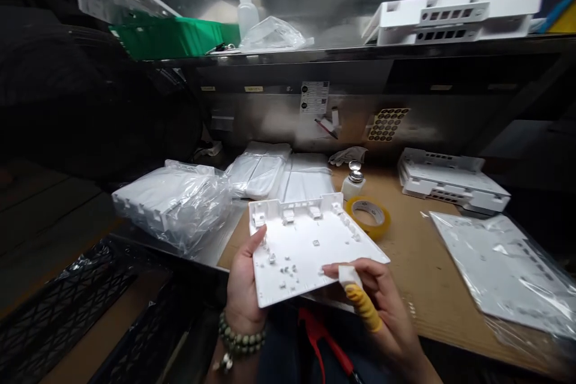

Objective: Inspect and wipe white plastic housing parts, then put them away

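A white plastic panel (310,246) is held above the near edge of the desk (414,276), its ribbed inner face turned up. Its 9 o'clock edge is gripped by the left hand (243,288), with the thumb laid on top. At the panel's 5 o'clock a small white pad (348,276) is pinched by the right hand (387,306), one finger sheathed in a yellow cot (364,309). A yellow tape roll (369,216) lies at the panel's 1 o'clock, and bagged white parts (175,204) at 10 o'clock.

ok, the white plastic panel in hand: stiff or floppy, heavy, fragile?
Probably stiff: the white plastic panel shows no sag though the left hand grips only one edge. Likely light: the right hand, pinching a small white pad, merely touches it. Its small clips and posts look snappable.
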`<state>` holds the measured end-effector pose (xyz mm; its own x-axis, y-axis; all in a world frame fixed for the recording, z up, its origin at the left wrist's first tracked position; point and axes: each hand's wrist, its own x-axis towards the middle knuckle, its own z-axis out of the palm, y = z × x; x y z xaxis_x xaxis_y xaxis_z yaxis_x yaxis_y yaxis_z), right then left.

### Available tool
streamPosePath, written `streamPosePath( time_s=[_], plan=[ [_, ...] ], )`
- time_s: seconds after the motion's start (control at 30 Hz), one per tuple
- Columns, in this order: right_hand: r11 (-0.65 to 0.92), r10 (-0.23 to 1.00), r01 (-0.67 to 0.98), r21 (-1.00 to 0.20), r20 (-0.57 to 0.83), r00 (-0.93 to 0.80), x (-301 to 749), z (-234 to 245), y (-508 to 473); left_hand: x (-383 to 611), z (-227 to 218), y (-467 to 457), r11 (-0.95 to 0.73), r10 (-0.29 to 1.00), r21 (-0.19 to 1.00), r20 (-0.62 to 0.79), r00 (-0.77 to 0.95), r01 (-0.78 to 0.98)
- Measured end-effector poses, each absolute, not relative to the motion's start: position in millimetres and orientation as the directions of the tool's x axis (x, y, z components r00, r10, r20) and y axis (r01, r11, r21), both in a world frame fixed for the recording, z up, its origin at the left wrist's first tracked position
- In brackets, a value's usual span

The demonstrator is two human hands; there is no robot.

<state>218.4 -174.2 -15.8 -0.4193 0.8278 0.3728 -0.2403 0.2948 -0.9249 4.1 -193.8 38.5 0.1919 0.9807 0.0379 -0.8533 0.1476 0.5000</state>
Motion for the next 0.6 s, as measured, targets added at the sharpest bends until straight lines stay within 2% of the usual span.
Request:
streamPosePath(
  time_s=[0.07, 0.17, 0.27, 0.33, 0.5, 0.6],
  plan=[
    [0.246, 0.861, -0.196, -0.949, 0.307, -0.405, 224, -11, -178, 7, 45, -193, 0.128, 0.989, 0.441, 0.004, 0.145, -0.888],
    [0.421, 0.812, -0.082, -0.904, 0.415, -0.409, 222, 5, -182, 14, 49, -192, 0.089, 0.995, 0.380, -0.085, 0.061, -0.921],
    [0.686, 0.645, 0.027, -0.727, 0.592, -0.483, 206, 21, -186, 26, 53, -192, 0.078, 0.990, 0.360, -0.139, 0.029, -0.930],
    [0.786, 0.555, 0.073, -0.613, 0.649, -0.520, 192, 28, -189, 32, 56, -192, 0.077, 0.989, 0.359, -0.146, 0.025, -0.930],
    [0.860, 0.453, 0.114, -0.498, 0.641, -0.619, 184, 27, -194, 31, 59, -195, 0.054, 0.989, 0.366, -0.146, 0.000, -0.929],
    [0.854, 0.454, 0.110, -0.508, 0.627, -0.633, 189, 27, -192, 29, 58, -195, 0.032, 0.985, 0.351, -0.172, -0.031, -0.936]
  ],
)
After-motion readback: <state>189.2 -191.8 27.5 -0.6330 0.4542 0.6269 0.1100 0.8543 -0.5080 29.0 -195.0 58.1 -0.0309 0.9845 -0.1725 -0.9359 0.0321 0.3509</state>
